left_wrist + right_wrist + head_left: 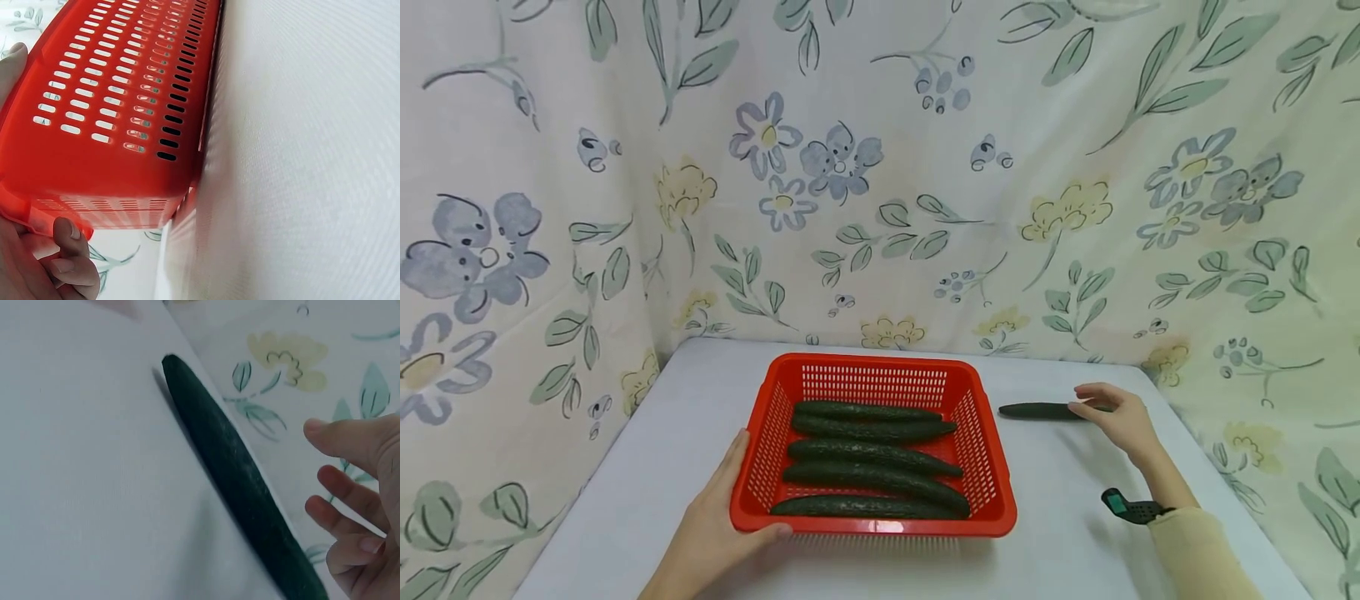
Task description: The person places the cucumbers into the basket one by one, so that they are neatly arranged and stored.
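A red plastic basket (1000,523) with slotted walls stands on the white table, and several dark green cucumbers (872,475) lie side by side in it. My left hand (711,508) grips the basket's near left corner by the rim. The left wrist view shows curled fingers (78,250) at the rim, beside the slotted wall (106,175). To the right of the basket, a single cucumber (1037,411) lies on the table. Over its right end hovers my right hand (1123,425), fingers loosely bent. In the right wrist view that hand (362,506) is apart from the cucumber (231,469).
The white table (647,500) reaches back to a floral curtain (880,275), which also hangs along the left and right sides. A black band with a small green screen (1117,502) sits on my right wrist, below it a pale yellow sleeve (1198,546).
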The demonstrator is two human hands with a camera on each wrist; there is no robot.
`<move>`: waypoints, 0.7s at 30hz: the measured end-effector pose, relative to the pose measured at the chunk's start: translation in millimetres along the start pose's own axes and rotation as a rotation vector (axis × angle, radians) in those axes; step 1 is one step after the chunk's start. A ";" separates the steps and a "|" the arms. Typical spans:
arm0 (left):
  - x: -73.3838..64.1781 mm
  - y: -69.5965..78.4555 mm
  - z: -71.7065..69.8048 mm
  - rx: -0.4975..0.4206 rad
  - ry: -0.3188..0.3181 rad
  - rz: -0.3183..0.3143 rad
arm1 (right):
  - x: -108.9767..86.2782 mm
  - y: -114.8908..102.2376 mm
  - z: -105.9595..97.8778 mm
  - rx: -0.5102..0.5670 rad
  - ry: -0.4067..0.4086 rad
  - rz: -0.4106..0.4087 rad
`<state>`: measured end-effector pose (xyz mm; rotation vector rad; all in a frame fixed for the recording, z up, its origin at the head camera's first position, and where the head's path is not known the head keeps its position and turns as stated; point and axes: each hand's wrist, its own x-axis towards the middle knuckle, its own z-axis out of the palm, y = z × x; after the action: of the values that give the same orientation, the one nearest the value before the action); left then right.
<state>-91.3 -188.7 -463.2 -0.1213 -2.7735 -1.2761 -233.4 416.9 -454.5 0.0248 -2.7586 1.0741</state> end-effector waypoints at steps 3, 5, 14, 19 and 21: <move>0.3 0.1 -0.1 0.001 0.001 0.001 | 2.1 8.3 -0.7 0.033 -0.025 0.064; 0.1 -0.2 0.1 0.005 0.004 0.006 | 3.4 13.1 -0.8 0.074 -0.050 0.114; -0.4 0.1 -0.6 0.017 0.007 0.001 | 12.5 33.8 -0.7 0.394 -0.052 0.307; 0.3 0.3 -0.6 0.022 0.003 -0.009 | 18.1 40.2 2.0 0.403 -0.047 0.324; 0.6 0.4 -0.2 0.018 0.001 -0.013 | 20.7 40.9 3.6 0.328 -0.064 0.287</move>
<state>-91.9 -188.6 -462.6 -0.1015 -2.7893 -1.2537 -257.6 445.8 -480.8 -0.3057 -2.6630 1.6156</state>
